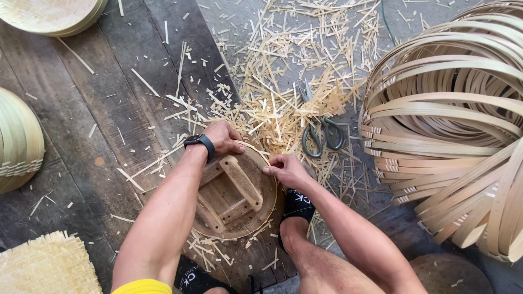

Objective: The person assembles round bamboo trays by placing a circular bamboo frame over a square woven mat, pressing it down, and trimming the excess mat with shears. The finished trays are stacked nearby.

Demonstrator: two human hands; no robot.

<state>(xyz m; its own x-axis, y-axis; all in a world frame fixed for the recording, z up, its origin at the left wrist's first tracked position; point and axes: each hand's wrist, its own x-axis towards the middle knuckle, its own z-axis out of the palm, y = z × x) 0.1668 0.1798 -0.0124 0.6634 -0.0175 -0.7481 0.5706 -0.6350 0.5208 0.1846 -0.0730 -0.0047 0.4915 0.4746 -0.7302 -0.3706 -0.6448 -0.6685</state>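
A round wooden form (235, 196) with crossed wooden battens on its top lies on the plank floor between my knees. A thin bamboo rim shows along its far edge. My left hand (223, 139), with a black watch on the wrist, grips the form's far left edge. My right hand (286, 169) pinches the far right edge, fingers closed on the rim. A foot in a black sandal (297, 209) presses against the form's right side.
Metal scissors (318, 133) lie in a heap of bamboo offcuts (283, 81) just beyond the hands. A big stack of bamboo hoops (452, 130) fills the right. Woven bamboo trays sit at top left (52, 15), left (19, 139) and bottom left (46, 267).
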